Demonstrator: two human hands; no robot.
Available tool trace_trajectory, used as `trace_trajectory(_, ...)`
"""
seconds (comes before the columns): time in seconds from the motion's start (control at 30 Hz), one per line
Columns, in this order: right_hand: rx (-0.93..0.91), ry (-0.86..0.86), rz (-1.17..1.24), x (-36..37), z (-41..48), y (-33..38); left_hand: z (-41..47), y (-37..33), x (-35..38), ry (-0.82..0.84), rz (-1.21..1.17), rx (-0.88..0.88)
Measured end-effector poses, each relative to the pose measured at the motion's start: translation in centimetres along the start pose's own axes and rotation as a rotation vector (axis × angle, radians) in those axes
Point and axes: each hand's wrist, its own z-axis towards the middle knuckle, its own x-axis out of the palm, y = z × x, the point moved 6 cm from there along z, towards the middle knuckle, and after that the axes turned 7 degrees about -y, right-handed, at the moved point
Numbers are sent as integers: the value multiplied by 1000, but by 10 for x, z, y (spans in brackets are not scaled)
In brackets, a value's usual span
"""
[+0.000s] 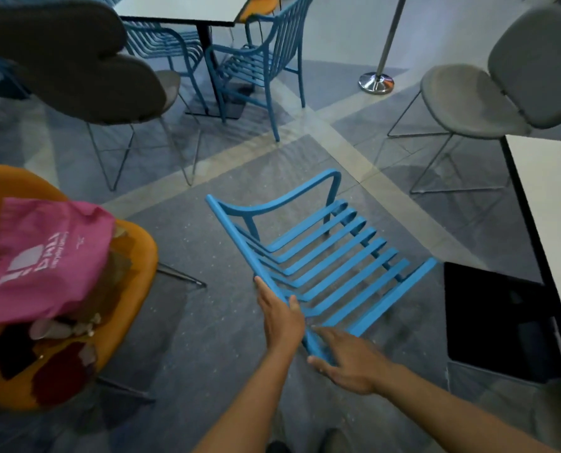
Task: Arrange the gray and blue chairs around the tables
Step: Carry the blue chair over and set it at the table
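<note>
From the head camera, a person holds a blue slatted chair [321, 256] by its top rail in the near middle of the scene, the chair tipped toward them over the grey floor [191, 256]; the left hand [280, 317] is wrapped around the rail, thumb on the slat side, while the right hand [347, 362] lies just nearer on the same rail, fingers spread and only loosely curled, so a firm grasp cannot be told; the chair's seat and arm reach away to the far right of both hands; to the right stands a white table [553, 204] with a gray chair [488, 89] beyond it; at far left another gray chair [86, 80] and two blue armchairs [256, 57] sit by a second table [181, 9]; an orange chair [132, 256] at near left carries a pink bag [44, 256].
</note>
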Motion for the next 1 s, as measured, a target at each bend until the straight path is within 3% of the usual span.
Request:
trace_trajectory(0.33, -154, -143, 211, 25, 17, 17, 11, -5, 19, -217, 43, -97)
trace_trajectory(0.6, -117, -150, 262, 37, 47, 24, 57, -10, 7, -188, 206, -75)
trace_trajectory(1.0, -74, -258, 337, 18, 144, 105, 182, -20, -31, -77, 264, 36)
